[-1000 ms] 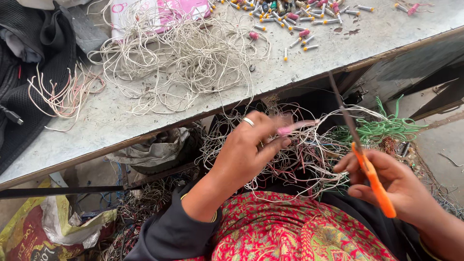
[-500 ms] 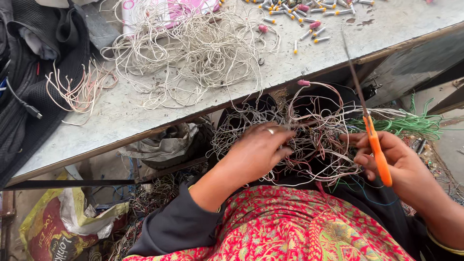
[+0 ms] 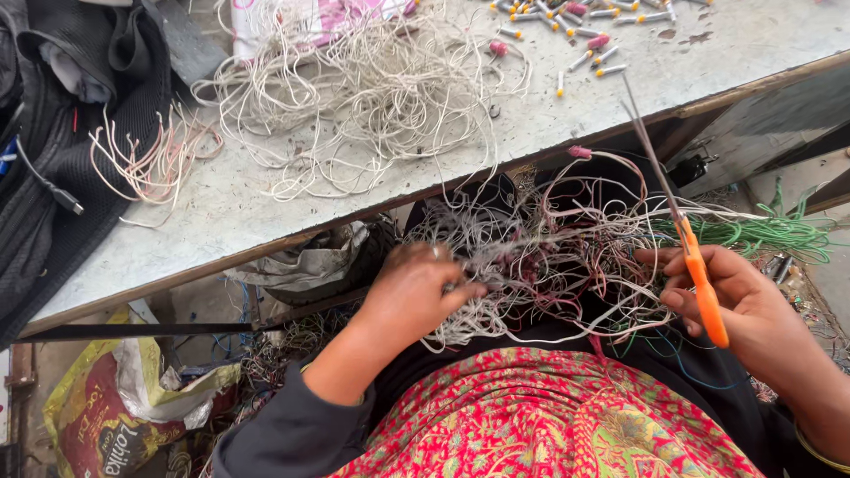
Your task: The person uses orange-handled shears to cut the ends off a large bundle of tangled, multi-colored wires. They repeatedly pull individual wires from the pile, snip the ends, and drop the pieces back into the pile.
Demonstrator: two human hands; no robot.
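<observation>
Wires (image 3: 549,265) sit tangled in the lap, so the left hand (image 3: 416,292) digs in, pinching some, while the right hand (image 3: 735,296) grips orange scissors (image 3: 699,274) pointing up.

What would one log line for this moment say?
left hand: digging into wire tangle on lap | right hand: holding orange scissors, blades up | table: pale wire pile, small caps

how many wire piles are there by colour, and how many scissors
White wire pile on the table: 1
Pinkish wire bundle on the table: 1
Mixed wire tangle in the lap, under the left hand: 1
Green wire bundle: 1
Orange-handled scissors in the right hand: 1
Total: 5
</observation>
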